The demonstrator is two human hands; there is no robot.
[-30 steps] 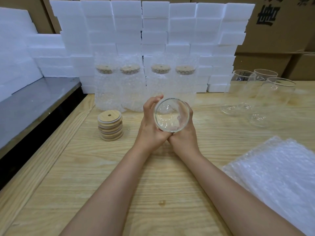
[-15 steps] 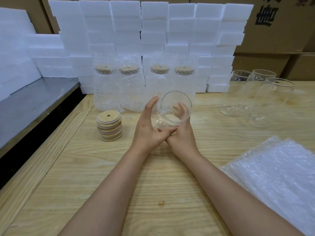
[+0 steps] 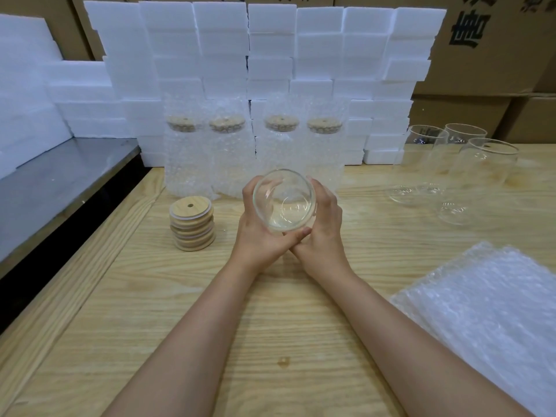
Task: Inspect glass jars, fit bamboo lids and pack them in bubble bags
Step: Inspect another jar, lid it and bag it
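Observation:
I hold a clear glass jar (image 3: 284, 200) above the wooden table, its open mouth tilted toward me. My left hand (image 3: 258, 233) grips its left side and underside, thumb across the bottom. My right hand (image 3: 323, 227) grips its right side. A stack of bamboo lids (image 3: 192, 223) with straw holes stands just left of my hands. Several lidded jars in bubble bags (image 3: 231, 149) stand in a row behind. Three bare glass jars (image 3: 481, 170) stand at the far right. A pile of flat bubble bags (image 3: 487, 320) lies at the near right.
White foam blocks (image 3: 270, 49) are stacked like a wall at the back, with cardboard boxes (image 3: 496, 55) behind them. A dark metal surface (image 3: 60, 176) adjoins the table (image 3: 180, 326) on the left.
The jar has been turned in my hands: its mouth tipped up and away, then came back round toward me. My right hand has shifted from beneath the jar to its right side.

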